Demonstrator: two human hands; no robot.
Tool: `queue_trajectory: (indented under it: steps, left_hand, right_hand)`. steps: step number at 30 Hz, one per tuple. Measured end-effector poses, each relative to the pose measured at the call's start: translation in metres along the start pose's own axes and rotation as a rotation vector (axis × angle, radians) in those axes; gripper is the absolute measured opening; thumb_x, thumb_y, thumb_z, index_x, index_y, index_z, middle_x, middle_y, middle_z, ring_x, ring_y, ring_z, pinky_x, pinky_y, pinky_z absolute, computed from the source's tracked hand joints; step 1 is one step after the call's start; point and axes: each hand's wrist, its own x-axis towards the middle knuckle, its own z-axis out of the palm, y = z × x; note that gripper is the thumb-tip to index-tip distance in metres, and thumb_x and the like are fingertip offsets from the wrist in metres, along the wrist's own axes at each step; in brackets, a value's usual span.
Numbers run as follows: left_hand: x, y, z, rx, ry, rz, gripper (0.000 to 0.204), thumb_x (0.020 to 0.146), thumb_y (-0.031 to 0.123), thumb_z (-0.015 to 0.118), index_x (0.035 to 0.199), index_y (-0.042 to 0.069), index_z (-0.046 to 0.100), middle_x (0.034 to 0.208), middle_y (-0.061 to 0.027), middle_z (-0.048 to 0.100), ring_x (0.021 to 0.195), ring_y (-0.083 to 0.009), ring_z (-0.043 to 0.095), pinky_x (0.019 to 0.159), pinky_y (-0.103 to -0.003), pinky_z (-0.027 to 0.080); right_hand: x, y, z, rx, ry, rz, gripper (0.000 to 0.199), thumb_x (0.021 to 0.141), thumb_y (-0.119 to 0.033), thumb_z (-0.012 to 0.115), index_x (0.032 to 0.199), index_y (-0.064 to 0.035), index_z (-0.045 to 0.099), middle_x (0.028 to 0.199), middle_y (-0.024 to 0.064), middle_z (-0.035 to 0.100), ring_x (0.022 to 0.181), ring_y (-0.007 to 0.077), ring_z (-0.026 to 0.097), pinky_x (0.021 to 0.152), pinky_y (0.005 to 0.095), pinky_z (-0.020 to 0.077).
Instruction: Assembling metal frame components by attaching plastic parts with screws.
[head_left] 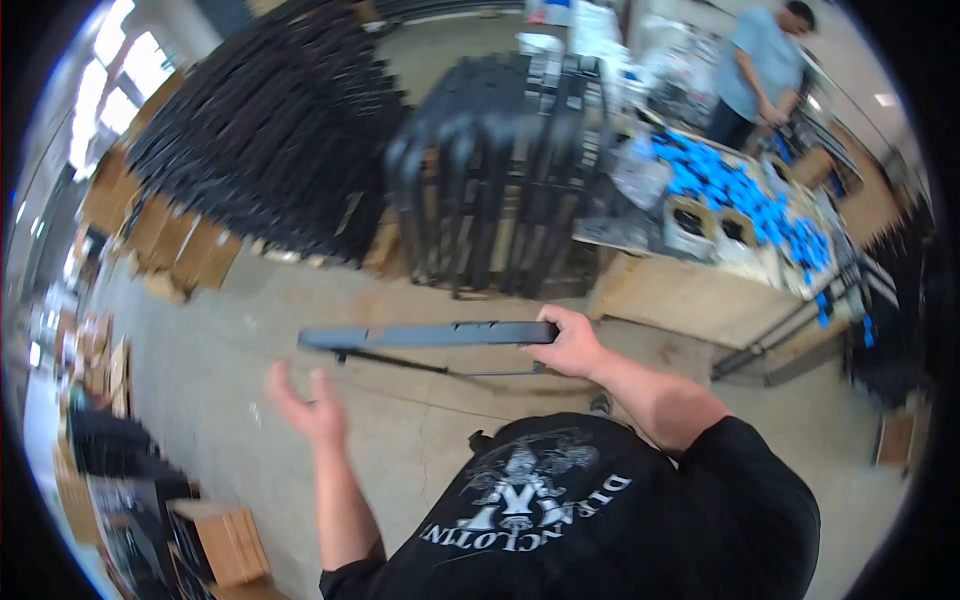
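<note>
Where the bar [430, 335] ends, right-hand fingers [550, 354] clasp it.

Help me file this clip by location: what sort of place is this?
Most likely a workshop or factory floor: there is a big stack of black parts, a work table strewn with small blue pieces, and a cardboard box at lower left.

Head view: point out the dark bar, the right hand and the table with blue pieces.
Dark bar [425, 336], head view: middle of its side.
Right hand [574, 343], head view: back of hand.
Table [690, 303], head view: wooden front.
</note>
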Motion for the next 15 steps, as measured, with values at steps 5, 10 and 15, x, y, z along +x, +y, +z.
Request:
queue_trajectory:
  steps: [5,10,15]
  left_hand:
    - [-0.045,0.008,0.051,-0.58,-0.62,-0.36,0.025,0.1,0.021,0.058,0.099,-0.003,0.067,0.092,-0.0089,0.068,0.089,-0.0179,0.061,0.085,-0.033,0.048]
    - [-0.09,0.161,0.142,-0.709,-0.551,-0.344,0.033,0.1,0.02,0.058,0.072,0.006,0.049,0.071,0.0053,0.042,0.071,-0.0065,0.036,0.062,-0.027,0.028]
    - [-0.096,0.318,0.247,-0.72,-0.65,-0.338,0.032,0.1,0.018,0.06,0.071,0.007,0.049,0.071,0.0055,0.042,0.071,-0.0063,0.036,0.062,-0.026,0.028]
  right_hand:
    - [-0.061,0.037,-0.131,-0.088,0.195,-0.091,0.026,0.069,-0.007,0.08,0.083,-0.0056,0.059,0.072,0.0035,0.056,0.071,0.0119,0.052,0.065,0.0316,0.047]
    - [-0.112,0.072,-0.284,-0.118,0.452,-0.045,0.023,0.065,0.0,0.074,0.081,-0.0061,0.058,0.071,0.0022,0.054,0.07,0.012,0.052,0.062,0.031,0.0453]
    - [-0.148,0.09,-0.427,-0.19,0.635,-0.059,0.023,0.069,0.004,0.07,0.082,-0.006,0.054,0.072,-0.0048,0.046,0.069,0.0043,0.045,0.059,0.0238,0.038]
